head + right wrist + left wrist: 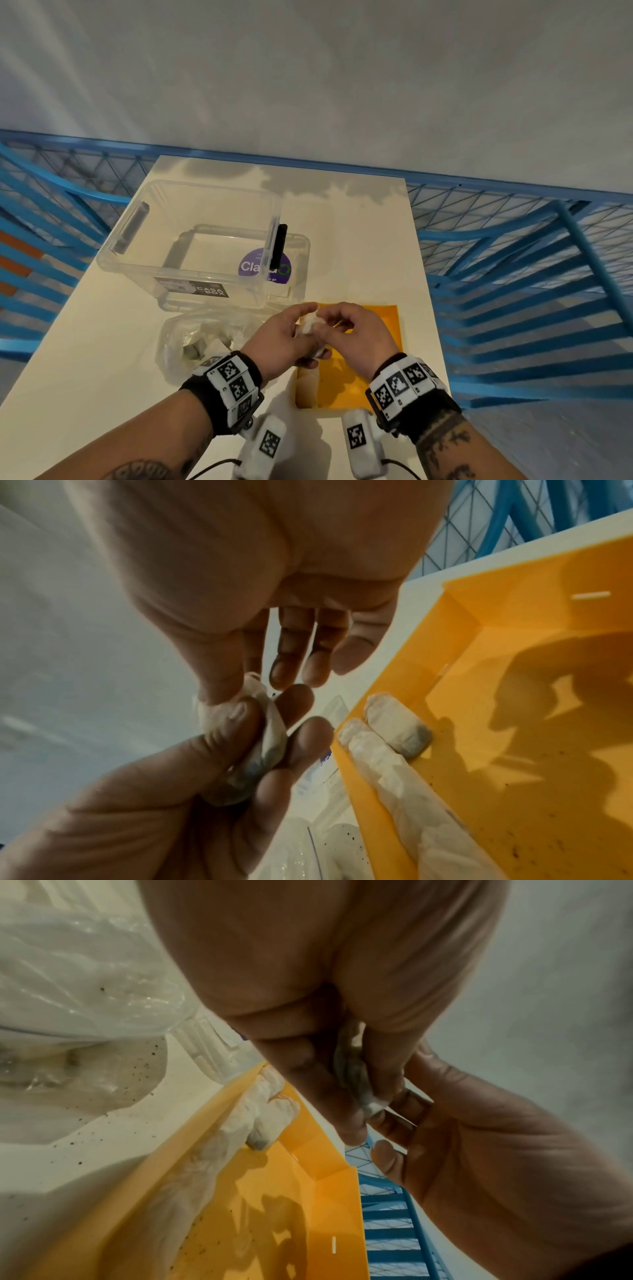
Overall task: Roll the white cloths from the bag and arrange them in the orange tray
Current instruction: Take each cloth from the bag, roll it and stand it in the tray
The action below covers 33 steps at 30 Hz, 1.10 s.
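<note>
Head view: both hands meet above the near-left corner of the orange tray (383, 329) on the white table (102, 342). The left hand (277, 339) has its grip pinched round a small white cloth (310, 327), thumb on top, likely to keep the roll tight; the right hand (356, 332) nips its upper end with thumb and forefinger (other fingers loose). Rolled cloths (394, 731) already line the tray's left wall. The clear bag (191, 339) lies just left, within easy reach.
</note>
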Available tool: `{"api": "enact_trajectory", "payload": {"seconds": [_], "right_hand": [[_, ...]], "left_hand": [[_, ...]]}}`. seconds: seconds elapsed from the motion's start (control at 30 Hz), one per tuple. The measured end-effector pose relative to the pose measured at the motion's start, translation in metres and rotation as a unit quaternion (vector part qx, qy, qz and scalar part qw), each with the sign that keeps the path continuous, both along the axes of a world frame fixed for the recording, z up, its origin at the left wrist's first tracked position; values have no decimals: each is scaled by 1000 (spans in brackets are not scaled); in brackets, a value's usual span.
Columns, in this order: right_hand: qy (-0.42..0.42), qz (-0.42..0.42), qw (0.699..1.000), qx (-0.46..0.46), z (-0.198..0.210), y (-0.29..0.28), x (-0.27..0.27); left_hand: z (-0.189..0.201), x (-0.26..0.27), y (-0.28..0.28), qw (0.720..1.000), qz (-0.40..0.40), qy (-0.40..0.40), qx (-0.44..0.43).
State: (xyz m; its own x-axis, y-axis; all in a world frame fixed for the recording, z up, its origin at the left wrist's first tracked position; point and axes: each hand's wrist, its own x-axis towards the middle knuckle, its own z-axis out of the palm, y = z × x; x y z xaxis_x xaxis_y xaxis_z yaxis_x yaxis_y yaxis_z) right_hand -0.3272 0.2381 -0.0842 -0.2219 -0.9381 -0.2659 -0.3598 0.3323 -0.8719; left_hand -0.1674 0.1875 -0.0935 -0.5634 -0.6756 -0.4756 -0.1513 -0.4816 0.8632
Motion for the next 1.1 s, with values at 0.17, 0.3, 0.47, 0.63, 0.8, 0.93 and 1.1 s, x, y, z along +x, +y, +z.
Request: {"api": "enact_trajectory", "payload": {"seconds": [0.17,0.3,0.47,0.63,0.8,0.93,1.1], "right_hand": [[-6,-17,1000,-17,2,4,-3],[5,-6,1000,-10,2,5,-6],[37,-16,999,1,2,5,-7],[40,-34,999,-7,-2,5,-3],[35,-1,999,9,-4,4,-4],[63,-19,998,19,-15,4,-15],[132,8,987,86,-39,9,-33]], "left_hand": [[9,1,3,999,-28,-10,-29],[8,5,2,999,-32,4,0],[1,8,2,1000,1,-2,-5],[-1,6,3,999,6,-27,-47],[-3,2,-1,998,43,-19,-48],[-9,2,-5,998,66,-18,-9],[-20,17,-11,993,59,-90,-57]]}}
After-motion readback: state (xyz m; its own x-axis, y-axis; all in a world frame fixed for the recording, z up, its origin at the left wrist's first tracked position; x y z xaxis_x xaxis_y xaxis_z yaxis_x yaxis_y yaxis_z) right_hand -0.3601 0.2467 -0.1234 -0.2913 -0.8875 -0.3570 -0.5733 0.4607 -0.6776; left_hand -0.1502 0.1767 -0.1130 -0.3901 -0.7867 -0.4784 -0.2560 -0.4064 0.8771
